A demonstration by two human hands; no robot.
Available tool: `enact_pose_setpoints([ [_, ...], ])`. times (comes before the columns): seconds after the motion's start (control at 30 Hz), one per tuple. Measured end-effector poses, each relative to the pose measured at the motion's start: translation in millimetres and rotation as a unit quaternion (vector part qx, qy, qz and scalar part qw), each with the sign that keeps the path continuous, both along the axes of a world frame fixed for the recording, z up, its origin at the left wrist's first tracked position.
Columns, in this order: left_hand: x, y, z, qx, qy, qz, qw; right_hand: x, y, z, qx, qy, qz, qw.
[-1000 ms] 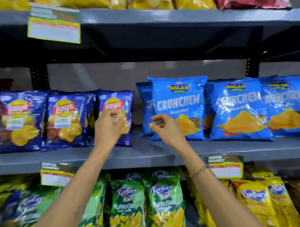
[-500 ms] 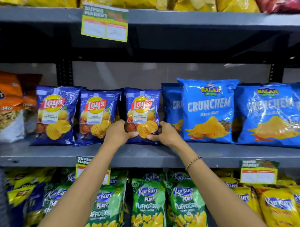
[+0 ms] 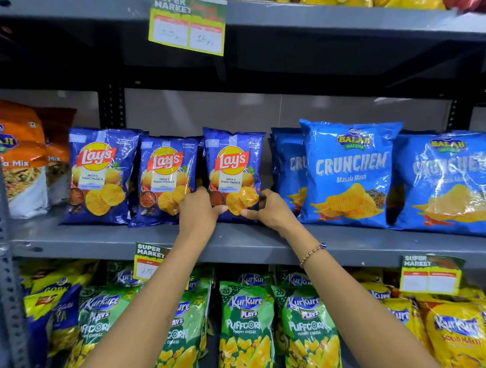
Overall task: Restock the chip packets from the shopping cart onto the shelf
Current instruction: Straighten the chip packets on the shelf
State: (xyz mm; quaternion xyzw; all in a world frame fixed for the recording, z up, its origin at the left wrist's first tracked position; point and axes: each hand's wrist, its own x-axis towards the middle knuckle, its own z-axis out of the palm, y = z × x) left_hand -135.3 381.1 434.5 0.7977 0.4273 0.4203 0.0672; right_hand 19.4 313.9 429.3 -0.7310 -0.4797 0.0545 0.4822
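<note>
1. the view is drifting leftward since half a second ago, both hands keeping their place at the same packet.
2. the left hand (image 3: 197, 213) and right hand (image 3: 270, 210) are pinching the lower corners of the third lay's packet (image 3: 234, 174), standing upright on the middle shelf (image 3: 100, 238).
3. it is probably handling light, puffy and crinkly (contents fragile), so holding the sealed edges looks best.

Lay's Magic Masala pkts (image 3: 234, 170), Balaji Crunchem bags (image 3: 351, 171), Kurkure Puffcorn pkts (image 3: 248, 324), Super Market tag (image 3: 187, 23)
</note>
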Motion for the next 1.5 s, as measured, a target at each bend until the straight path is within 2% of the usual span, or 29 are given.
enact_pose_setpoints([
  [0.13, -7.4, -14.2, -0.2, 0.036, -0.027, 0.036, 0.998, -2.2, -15.5, 1.0, -0.010, -0.029, -0.005, 1.000],
  [0.23, -5.1, -26.6, 3.2, 0.082, -0.068, 0.018, 0.994, 2.6, -42.4, 9.4, 0.038, -0.046, -0.030, 0.998],
  [0.33, 15.3, -43.9, 10.9, 0.080, -0.103, -0.094, 0.987, 21.6, -84.8, 26.0, 0.116, -0.073, -0.077, 0.988],
  [0.43, 51.4, -60.4, 19.1, 0.051, -0.119, -0.206, 0.970, 53.6, -135.2, 39.0, 0.185, -0.095, -0.170, 0.963],
  [0.53, 91.8, -71.2, 21.7, 0.000, -0.115, -0.277, 0.954, 94.8, -178.6, 40.4, 0.201, -0.086, -0.246, 0.944],
  [0.6, 116.0, -75.7, 21.3, -0.039, -0.089, -0.280, 0.955, 119.0, -196.6, 37.7, 0.141, -0.046, -0.235, 0.961],
  [0.7, 141.4, -78.7, 16.9, -0.095, 0.004, -0.254, 0.962, 140.8, -202.8, 28.2, 0.046, 0.008, -0.165, 0.985],
  [0.8, 153.5, -78.4, 8.2, -0.141, 0.041, -0.265, 0.953, 153.3, -195.9, 19.3, -0.005, -0.008, -0.137, 0.991],
  [0.9, 158.4, -79.6, 2.4, -0.145, 0.054, -0.265, 0.952, 160.2, -185.8, 14.6, -0.050, -0.019, -0.130, 0.990],
  [1.07, 153.1, -83.1, 2.8, -0.127, 0.028, -0.236, 0.963, 164.1, -175.8, 5.2, 0.007, 0.038, -0.117, 0.992],
  [1.23, 132.5, -76.4, 6.5, -0.094, 0.033, -0.200, 0.975, 156.9, -163.9, 1.2, 0.027, 0.016, -0.098, 0.995],
  [1.5, 118.0, -67.7, 5.4, -0.120, 0.017, -0.186, 0.975, 145.9, -146.6, -3.3, 0.037, -0.003, -0.071, 0.997],
])
